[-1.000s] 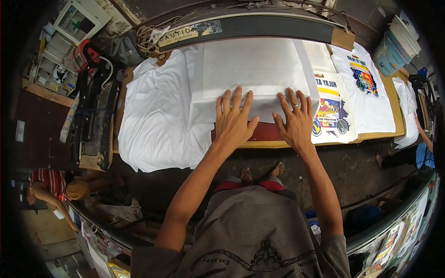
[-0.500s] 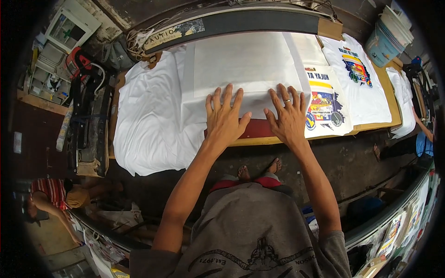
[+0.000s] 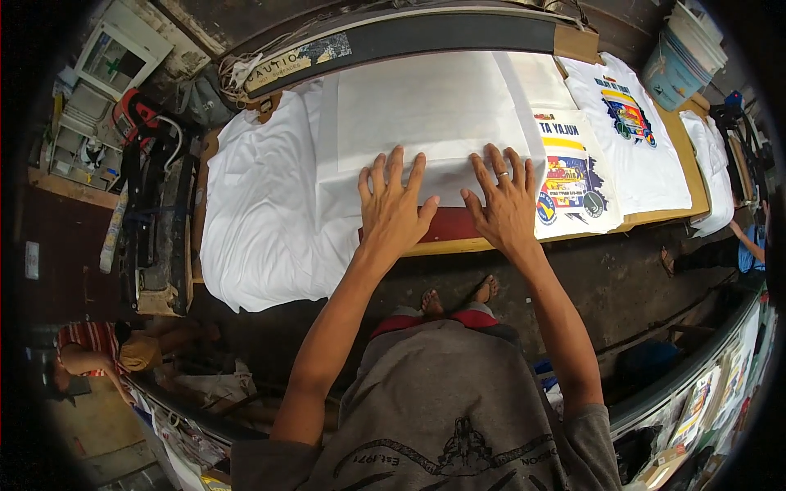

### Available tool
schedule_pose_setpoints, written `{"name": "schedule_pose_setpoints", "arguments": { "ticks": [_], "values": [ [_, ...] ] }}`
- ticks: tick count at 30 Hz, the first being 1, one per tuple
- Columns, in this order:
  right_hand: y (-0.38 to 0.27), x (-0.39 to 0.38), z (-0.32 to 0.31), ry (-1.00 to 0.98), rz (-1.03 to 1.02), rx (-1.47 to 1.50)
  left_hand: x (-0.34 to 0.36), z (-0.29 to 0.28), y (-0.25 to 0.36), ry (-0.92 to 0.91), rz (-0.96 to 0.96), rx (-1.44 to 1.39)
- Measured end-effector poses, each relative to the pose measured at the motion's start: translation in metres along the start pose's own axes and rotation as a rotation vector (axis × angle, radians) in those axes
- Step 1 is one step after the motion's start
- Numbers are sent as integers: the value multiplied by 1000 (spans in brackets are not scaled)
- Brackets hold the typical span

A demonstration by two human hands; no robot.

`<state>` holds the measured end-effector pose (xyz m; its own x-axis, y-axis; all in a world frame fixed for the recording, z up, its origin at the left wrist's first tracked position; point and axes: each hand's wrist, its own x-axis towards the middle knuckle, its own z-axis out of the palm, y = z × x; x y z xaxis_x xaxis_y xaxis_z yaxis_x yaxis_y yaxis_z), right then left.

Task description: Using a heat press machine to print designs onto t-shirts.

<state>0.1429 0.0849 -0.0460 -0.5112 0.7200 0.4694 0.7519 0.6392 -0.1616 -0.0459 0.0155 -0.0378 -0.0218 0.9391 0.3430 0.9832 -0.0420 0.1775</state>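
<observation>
A large white sheet of paper (image 3: pixel 426 98) lies over a white T-shirt (image 3: pixel 254 213) on the work table. My left hand (image 3: pixel 393 204) rests palm down with its fingers spread, fingertips at the sheet's near edge. To its right my right hand (image 3: pixel 503 200) is laid out the same way, a ring on one finger. Both hands hold nothing. A strip of dark red table surface (image 3: pixel 446 225) shows between them. Beside my right hand lies a printed transfer sheet (image 3: pixel 573 180) with a colourful, mirrored design. Farther right is a white T-shirt with a colourful print (image 3: pixel 626 114).
A long dark heat-press bar (image 3: pixel 434 45) with a warning label runs behind the sheet. Buckets (image 3: pixel 684 61) stand at the back right. At left are a black press machine (image 3: pixel 164 221) and a white cabinet (image 3: pixel 119 57). People (image 3: pixel 86 352) are at the lower left and far right.
My hands stay spread on the sheet, almost unmoved. The view has shifted slightly. At the lower left, the other person's arm has moved.
</observation>
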Motion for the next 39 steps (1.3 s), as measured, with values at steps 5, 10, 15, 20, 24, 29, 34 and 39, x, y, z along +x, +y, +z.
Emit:
{"name": "schedule_pose_setpoints", "arguments": {
  "ticks": [5, 10, 15, 20, 24, 29, 34, 39],
  "values": [
    [1, 2, 0, 7, -1, 11, 1, 1, -1, 35, 22, 9],
    [2, 7, 0, -4, -2, 26, 7, 1, 0, 21, 9, 30],
    [1, 10, -10, 23, -6, 45, 7, -8, 4, 20, -12, 12],
    [-8, 31, -71, 250, -134, 37, 4, -11, 10, -33, -42, -31],
    [-16, 111, -142, 529, -353, 104, -2, -8, 3, -3, -76, 42],
    [-9, 295, -206, 829, -664, 54, 8, -14, 8, 26, -74, 36],
    [-10, 451, -236, 858, -614, -155, 17, -11, 12, 40, -78, 32],
    [-33, 554, -258, 876, -517, -220, 13, -10, 10, 29, -126, 47]
  ]
}}
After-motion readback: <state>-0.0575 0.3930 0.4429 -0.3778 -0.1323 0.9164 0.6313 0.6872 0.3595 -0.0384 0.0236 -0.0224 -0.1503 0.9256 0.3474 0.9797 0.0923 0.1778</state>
